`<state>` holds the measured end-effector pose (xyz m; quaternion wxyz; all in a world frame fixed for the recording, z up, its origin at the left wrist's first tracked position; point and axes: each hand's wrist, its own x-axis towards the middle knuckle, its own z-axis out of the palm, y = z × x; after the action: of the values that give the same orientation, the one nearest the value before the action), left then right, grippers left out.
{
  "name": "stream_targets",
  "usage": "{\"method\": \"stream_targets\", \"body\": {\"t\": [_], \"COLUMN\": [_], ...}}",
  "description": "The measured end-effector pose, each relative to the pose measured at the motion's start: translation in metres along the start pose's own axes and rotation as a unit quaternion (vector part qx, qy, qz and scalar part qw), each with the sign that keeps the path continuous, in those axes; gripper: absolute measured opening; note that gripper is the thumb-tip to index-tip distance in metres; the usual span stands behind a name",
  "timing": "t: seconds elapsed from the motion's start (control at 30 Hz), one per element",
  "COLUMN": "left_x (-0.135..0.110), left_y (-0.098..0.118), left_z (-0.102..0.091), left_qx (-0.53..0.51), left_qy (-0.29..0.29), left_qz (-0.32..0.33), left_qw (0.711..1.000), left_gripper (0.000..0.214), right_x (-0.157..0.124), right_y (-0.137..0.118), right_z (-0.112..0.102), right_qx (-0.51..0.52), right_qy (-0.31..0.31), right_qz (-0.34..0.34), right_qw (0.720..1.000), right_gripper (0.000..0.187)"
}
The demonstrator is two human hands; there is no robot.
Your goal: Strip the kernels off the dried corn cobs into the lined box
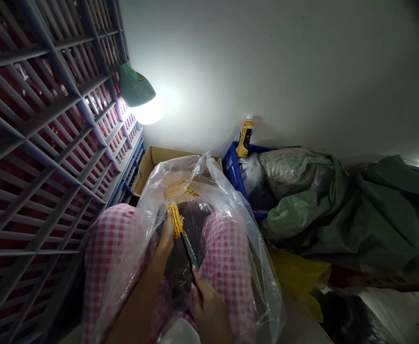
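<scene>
Big stuff first: slatted crates (92, 122) tower down the left side, very near the left knee; a wide elbow could catch them. Next, the clear plastic bag (230, 191), gaping open, its film draped across both legs in pink checked trousers (227, 248). That's the shaky spot for me: nothing stiff shows in its near sides, so if a knee shifts, a wall could sag and tip the contents out. Beyond it, the cardboard box (143, 167) sits behind the bag's far rim; whether it props the bag, I can't tell. Up at the crates hangs the lamp (135, 86), lit; knock it and the work loses its light.

Now the hands! The right hand (209, 298) is wrapped round the handle of a slim dark tool (188, 248), pointing up and away. The left hand (168, 231) pinches the corn cob (176, 220) over the bag's opening, thumb along its side. And here's the danger: the tool meets the cob's lower end just beside those left fingers. Too hard a push, or a cob that rolls in that pinch, and the tip could skid into them.

Smaller again, a second cob (191, 192) lies further in, near loose kernels (173, 188); a sharp flick could scatter those past the rim.
</scene>
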<state>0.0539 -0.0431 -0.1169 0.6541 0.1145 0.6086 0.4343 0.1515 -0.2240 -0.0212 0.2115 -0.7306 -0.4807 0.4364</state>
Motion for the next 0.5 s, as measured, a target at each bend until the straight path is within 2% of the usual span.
{"method": "stream_targets", "body": {"t": [0.07, 0.13, 0.23, 0.33, 0.37, 0.4, 0.5], "left_x": [0.000, 0.000, 0.001, 0.001, 0.001, 0.001, -0.001], "left_y": [-0.001, -0.001, -0.002, -0.002, -0.002, -0.003, -0.002], "left_z": [-0.001, -0.002, -0.002, -0.002, -0.003, -0.003, -0.002], "left_qx": [0.008, 0.019, 0.031, 0.047, 0.049, 0.048, 0.040], "left_qy": [-0.006, -0.011, -0.015, -0.021, -0.023, -0.024, -0.019], "left_qz": [0.012, 0.023, 0.029, 0.033, 0.034, 0.034, 0.036], "left_qw": [1.000, 1.000, 0.999, 0.998, 0.998, 0.998, 0.998], "left_gripper": [0.040, 0.038, 0.037, 0.040, 0.041, 0.041, 0.041], "right_x": [0.004, 0.008, 0.011, 0.011, 0.011, 0.010, 0.007], "right_y": [0.003, 0.008, 0.012, 0.014, 0.014, 0.014, 0.012], "right_z": [0.000, -0.001, -0.002, -0.001, 0.000, 0.001, 0.003], "right_qx": [0.100, 0.216, 0.363, 0.444, 0.445, 0.430, 0.296], "right_qy": [-0.013, -0.040, -0.093, -0.119, -0.122, -0.117, -0.054], "right_qz": [0.017, 0.067, 0.165, 0.215, 0.217, 0.208, 0.106], "right_qw": [0.995, 0.973, 0.912, 0.862, 0.860, 0.871, 0.948], "right_gripper": [0.047, 0.055, 0.082, 0.106, 0.109, 0.106, 0.074]}}
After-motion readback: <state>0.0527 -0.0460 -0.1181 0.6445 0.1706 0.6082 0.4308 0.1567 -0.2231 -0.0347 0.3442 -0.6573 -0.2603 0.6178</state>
